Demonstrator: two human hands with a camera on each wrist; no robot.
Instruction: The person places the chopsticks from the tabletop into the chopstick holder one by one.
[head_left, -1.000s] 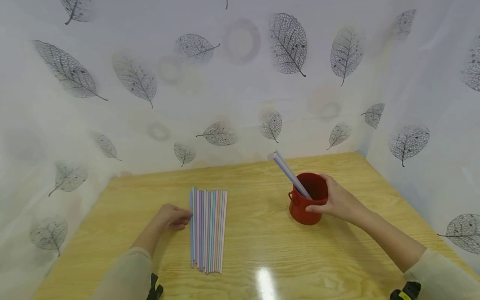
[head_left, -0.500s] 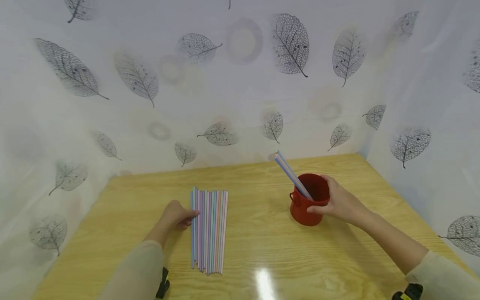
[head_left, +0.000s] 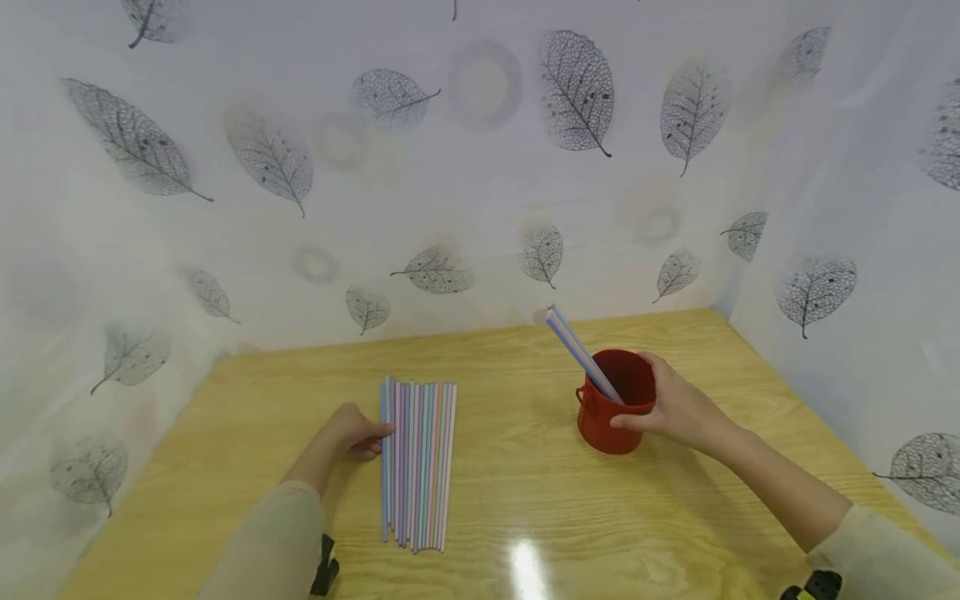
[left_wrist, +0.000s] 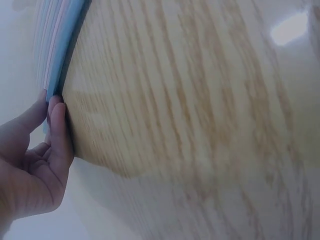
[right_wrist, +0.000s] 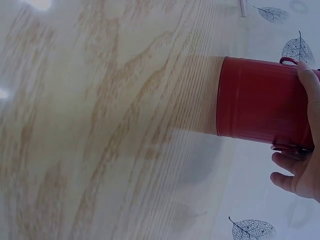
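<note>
A row of pastel straws (head_left: 417, 483) lies side by side at the table's left centre. At its left edge my left hand (head_left: 349, 433) pinches a blue straw; in the left wrist view, the thumb and fingers close on the near blue straw (left_wrist: 70, 42). Whether a second straw is between the fingertips is hard to tell. To the right stands a small red bucket (head_left: 609, 432) with small side loops. My right hand (head_left: 684, 407) grips its rim from the right, thumb in front and fingers behind. Several straws (head_left: 576, 350) stand inside, leaning to the left.
The wood-grain table (head_left: 510, 467) extends between the straws and the bucket, with a bright reflection near its front. Behind and at the sides hangs a white curtain (head_left: 480, 183) printed with grey leaves.
My left hand has moved slightly right from the row's edge and now has its thumb over the leftmost straws. The right hand and bucket stay in place.
</note>
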